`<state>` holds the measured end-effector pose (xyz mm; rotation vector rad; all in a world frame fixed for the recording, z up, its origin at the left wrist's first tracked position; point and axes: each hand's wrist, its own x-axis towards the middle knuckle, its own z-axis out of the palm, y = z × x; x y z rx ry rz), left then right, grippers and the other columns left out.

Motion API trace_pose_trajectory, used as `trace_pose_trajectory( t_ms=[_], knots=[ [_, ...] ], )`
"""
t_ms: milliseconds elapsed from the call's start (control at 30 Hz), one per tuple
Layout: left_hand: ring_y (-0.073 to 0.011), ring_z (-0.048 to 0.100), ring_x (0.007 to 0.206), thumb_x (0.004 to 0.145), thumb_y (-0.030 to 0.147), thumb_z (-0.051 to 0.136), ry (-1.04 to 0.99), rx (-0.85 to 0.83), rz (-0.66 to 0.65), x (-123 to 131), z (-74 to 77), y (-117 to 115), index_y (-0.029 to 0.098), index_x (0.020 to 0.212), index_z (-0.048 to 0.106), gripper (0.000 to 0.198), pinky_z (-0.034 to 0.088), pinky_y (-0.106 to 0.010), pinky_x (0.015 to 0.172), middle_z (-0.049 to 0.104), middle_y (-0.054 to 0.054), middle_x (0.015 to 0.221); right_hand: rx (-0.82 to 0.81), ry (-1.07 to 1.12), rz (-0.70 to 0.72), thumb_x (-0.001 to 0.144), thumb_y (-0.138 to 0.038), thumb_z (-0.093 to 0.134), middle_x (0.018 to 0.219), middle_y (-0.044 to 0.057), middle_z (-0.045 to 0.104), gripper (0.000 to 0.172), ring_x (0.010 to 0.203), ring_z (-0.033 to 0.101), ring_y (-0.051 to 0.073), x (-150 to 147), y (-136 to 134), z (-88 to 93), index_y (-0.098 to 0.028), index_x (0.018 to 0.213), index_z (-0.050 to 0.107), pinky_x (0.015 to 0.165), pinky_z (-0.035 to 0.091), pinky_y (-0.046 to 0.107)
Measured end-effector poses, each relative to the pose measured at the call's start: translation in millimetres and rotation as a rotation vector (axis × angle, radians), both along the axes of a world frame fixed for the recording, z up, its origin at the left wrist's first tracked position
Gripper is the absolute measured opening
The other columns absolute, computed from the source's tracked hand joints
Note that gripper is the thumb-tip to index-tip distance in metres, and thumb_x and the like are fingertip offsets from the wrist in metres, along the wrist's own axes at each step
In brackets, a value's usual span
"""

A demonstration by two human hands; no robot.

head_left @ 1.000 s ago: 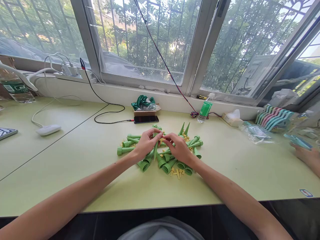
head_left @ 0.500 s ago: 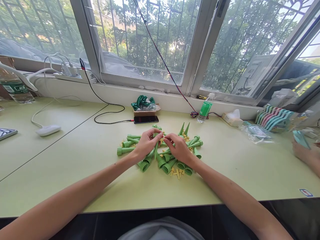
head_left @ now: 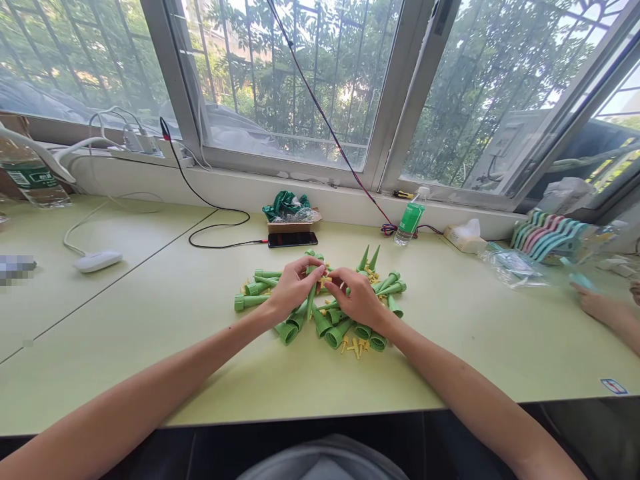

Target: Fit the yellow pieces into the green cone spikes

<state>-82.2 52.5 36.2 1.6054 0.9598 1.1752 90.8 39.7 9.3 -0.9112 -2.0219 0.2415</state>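
Observation:
My left hand [head_left: 296, 287] is closed on a green plastic spike [head_left: 311, 301], its pointed end hanging down below the fingers. Close beside it, my right hand [head_left: 357, 295] has its thumb and fingertips pinched at a small yellow plastic piece [head_left: 323, 283] next to the spike. The fingertips of both hands almost meet. Around and under the hands lies a pile of green spikes [head_left: 339, 333] with round, hollow threaded ends. Small yellow pieces [head_left: 356, 347] are scattered among them, some at the near side. Two green spikes [head_left: 369, 259] point upward behind my right hand.
Behind the pile lie a phone [head_left: 293, 239] on a cable and a small box [head_left: 290, 223] with green plastic. A water bottle [head_left: 411, 217], a tissue box [head_left: 465, 237] and a pastel rack [head_left: 547, 237] line the window side. Another person's hand [head_left: 597, 303] is at the right.
My right fingertips have shifted slightly, and the yellow piece between the hands shows more. My left hand stays put. At the right, the other person's hand has moved left with a light-blue item.

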Motion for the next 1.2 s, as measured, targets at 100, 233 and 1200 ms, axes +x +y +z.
trace_pose_trajectory(
  t_ms=[100, 233, 1200],
  knots=[
    [-0.0128, 0.054, 0.065, 0.081, 0.045, 0.067, 0.012, 0.016, -0.003, -0.2, -1.1, 0.9, 0.016, 0.088, 0.064, 0.03, 0.04, -0.024, 0.057, 0.064, -0.003, 0.078, 0.007, -0.009, -0.011, 0.097, -0.03, 0.052, 0.08, 0.003, 0.064, 0.016, 0.07, 0.056, 0.015, 0.0, 0.1, 0.2, -0.018, 0.095, 0.062, 0.068, 0.044, 0.027],
    [-0.0109, 0.05, 0.061, 0.083, 0.045, 0.065, 0.04, 0.043, -0.011, -0.5, -2.2, 1.3, 0.016, 0.089, 0.064, 0.029, 0.037, -0.023, 0.054, 0.062, -0.002, 0.076, 0.004, -0.029, -0.02, 0.098, -0.031, 0.049, 0.077, 0.003, 0.063, 0.02, 0.068, 0.054, 0.015, 0.0, 0.5, 1.1, -0.018, 0.089, 0.062, 0.067, 0.042, 0.027],
    [-0.0131, 0.053, 0.064, 0.082, 0.046, 0.065, 0.043, 0.069, -0.012, -0.1, -1.4, 1.0, 0.016, 0.087, 0.065, 0.031, 0.041, -0.024, 0.056, 0.064, -0.003, 0.077, -0.006, -0.006, 0.0, 0.095, -0.03, 0.054, 0.082, 0.003, 0.064, 0.014, 0.072, 0.059, 0.015, 0.1, -3.1, 3.7, -0.019, 0.099, 0.062, 0.067, 0.046, 0.027]
  ],
)
